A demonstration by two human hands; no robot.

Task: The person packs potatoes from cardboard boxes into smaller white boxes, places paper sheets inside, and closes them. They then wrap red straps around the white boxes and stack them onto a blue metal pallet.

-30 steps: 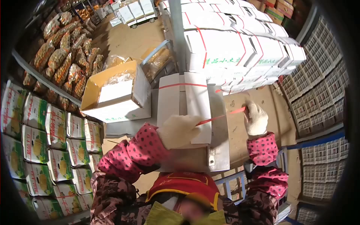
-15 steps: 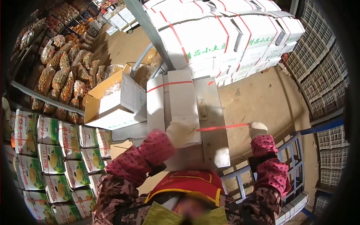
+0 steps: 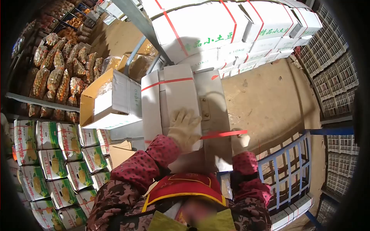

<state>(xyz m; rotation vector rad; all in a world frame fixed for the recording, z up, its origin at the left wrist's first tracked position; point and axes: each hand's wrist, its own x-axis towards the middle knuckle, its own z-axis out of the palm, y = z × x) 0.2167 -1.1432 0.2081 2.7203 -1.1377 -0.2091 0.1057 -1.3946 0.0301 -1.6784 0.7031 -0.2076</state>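
A closed white carton [image 3: 179, 90] lies on a metal bench, one red strap tight across its far part. My left hand [image 3: 185, 129], in a pale glove, rests flat on the carton's near part with fingers spread. A second red strap [image 3: 219, 134] comes out from beside that hand and runs right, past the carton's edge. Its end is at my right hand [image 3: 240, 143], also gloved, whose fingers are closed on the strap and partly hidden by it. What lies under my left palm is hidden.
An open carton [image 3: 127, 94] with plastic inside stands left of the strapped one. Strapped white cartons [image 3: 200, 29] are stacked ahead. Bagged produce [image 3: 58, 73] and green-white boxes [image 3: 52, 165] fill the left. A blue metal rack [image 3: 287, 173] and grey crates [image 3: 331, 77] stand right.
My left hand has opened from a closed grip to lie flat on the carton. My right hand has moved left and slightly down, nearer the carton, with the strap. The view has shifted a little.
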